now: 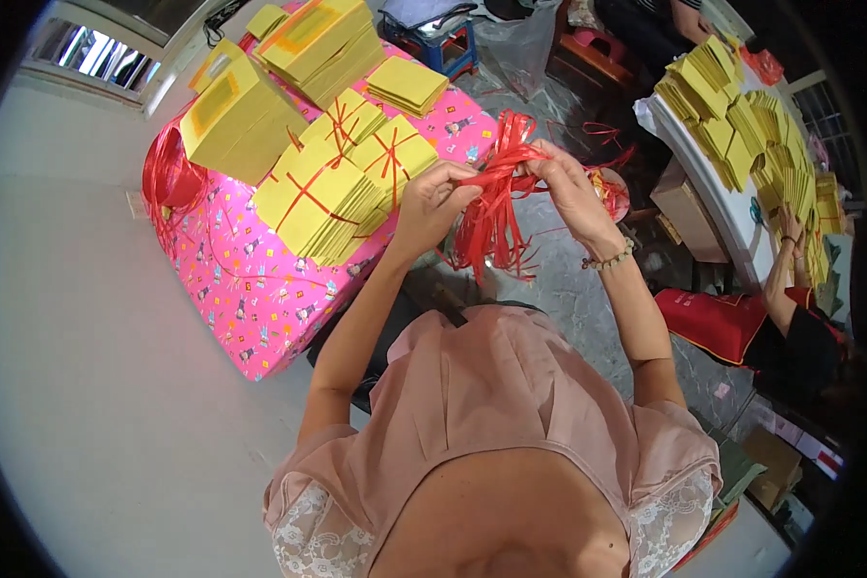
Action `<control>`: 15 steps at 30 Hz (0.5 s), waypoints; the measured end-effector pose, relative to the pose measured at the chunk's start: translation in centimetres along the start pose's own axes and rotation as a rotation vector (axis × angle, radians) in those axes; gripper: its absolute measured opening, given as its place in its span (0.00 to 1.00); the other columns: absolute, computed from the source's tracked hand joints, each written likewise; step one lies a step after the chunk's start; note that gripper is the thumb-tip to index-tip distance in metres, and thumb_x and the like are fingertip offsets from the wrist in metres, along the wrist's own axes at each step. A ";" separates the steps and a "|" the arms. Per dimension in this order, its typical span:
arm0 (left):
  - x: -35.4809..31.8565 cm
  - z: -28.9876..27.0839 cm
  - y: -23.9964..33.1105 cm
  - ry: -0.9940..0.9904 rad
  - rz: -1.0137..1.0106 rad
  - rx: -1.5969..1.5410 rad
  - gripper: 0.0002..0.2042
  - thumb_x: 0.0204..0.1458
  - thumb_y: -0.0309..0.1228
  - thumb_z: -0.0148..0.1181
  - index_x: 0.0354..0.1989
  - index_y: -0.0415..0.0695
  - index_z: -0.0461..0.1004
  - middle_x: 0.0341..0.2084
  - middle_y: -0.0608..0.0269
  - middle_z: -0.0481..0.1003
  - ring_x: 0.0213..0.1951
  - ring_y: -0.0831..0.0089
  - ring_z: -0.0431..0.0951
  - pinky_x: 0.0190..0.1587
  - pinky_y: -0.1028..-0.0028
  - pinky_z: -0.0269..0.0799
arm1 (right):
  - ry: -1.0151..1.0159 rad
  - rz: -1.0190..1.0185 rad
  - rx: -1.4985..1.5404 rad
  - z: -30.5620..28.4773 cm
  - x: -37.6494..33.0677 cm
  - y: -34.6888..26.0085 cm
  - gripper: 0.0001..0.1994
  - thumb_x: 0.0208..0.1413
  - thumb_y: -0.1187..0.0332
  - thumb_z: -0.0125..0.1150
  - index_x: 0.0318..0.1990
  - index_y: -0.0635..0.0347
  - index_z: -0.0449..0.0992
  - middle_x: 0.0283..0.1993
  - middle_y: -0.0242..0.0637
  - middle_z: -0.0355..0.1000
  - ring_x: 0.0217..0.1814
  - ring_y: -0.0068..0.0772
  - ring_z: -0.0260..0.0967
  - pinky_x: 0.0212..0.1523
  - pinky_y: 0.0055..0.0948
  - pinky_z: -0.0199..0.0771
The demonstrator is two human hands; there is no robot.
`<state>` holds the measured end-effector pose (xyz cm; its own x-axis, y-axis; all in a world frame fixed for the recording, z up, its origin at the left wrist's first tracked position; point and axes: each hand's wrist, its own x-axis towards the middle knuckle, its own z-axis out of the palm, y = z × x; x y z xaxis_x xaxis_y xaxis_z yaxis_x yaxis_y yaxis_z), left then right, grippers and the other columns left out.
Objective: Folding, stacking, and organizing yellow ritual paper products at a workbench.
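A thick bundle of red plastic ribbon (491,231) hangs in the air in front of me, its loose strands dangling. My left hand (432,207) pinches the bundle from the left, thumb and fingers closed. On the other side my right hand (570,193) grips its upper part with bent fingers; a beaded bracelet is on that wrist. Left of my hands, a stack of yellow paper (318,207) tied crosswise with red ribbon lies on the pink patterned tablecloth (250,279). Another tied yellow stack (395,159) sits just behind it.
Tall yellow paper blocks (236,125) and a red ribbon roll (173,169) stand on the pink table. At right, a white table (737,226) bears many yellow paper bundles, where another person's hands (790,231) work. A blue stool (462,53) and red bag (713,323) are nearby.
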<state>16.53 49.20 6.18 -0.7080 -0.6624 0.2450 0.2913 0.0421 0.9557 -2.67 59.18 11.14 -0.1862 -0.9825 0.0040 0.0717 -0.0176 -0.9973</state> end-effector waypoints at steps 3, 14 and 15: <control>-0.5 -0.4 -2.9 -0.056 -0.131 -0.337 0.12 0.59 0.31 0.61 0.46 0.38 0.74 0.46 0.61 0.75 0.45 0.76 0.76 0.52 0.74 0.71 | 0.018 -0.011 0.223 -0.9 -0.1 -0.5 0.09 0.65 0.65 0.46 0.37 0.58 0.71 0.35 0.27 0.68 0.42 0.20 0.63 0.51 0.24 0.61; 7.3 2.4 -3.9 -0.311 -0.200 -0.504 0.31 0.50 0.36 0.65 0.63 0.41 0.62 0.63 0.54 0.63 0.63 0.63 0.65 0.65 0.61 0.57 | 0.220 -0.031 -0.384 -6.3 -2.3 -1.6 0.09 0.66 0.65 0.46 0.38 0.62 0.66 0.30 0.34 0.65 0.30 0.28 0.62 0.35 0.29 0.64; 8.6 3.4 -2.7 -0.277 -0.200 -0.171 0.34 0.50 0.36 0.66 0.65 0.41 0.61 0.64 0.54 0.63 0.63 0.63 0.65 0.65 0.61 0.57 | 0.181 -0.008 -0.573 -6.7 -2.6 -1.7 0.10 0.65 0.65 0.47 0.40 0.63 0.66 0.31 0.38 0.67 0.31 0.32 0.64 0.35 0.30 0.65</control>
<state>7.51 45.94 6.25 -0.9020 -0.4166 0.1137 0.2167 -0.2088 0.9537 -8.84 62.96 12.35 -0.3517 -0.9348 0.0492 -0.4611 0.1273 -0.8781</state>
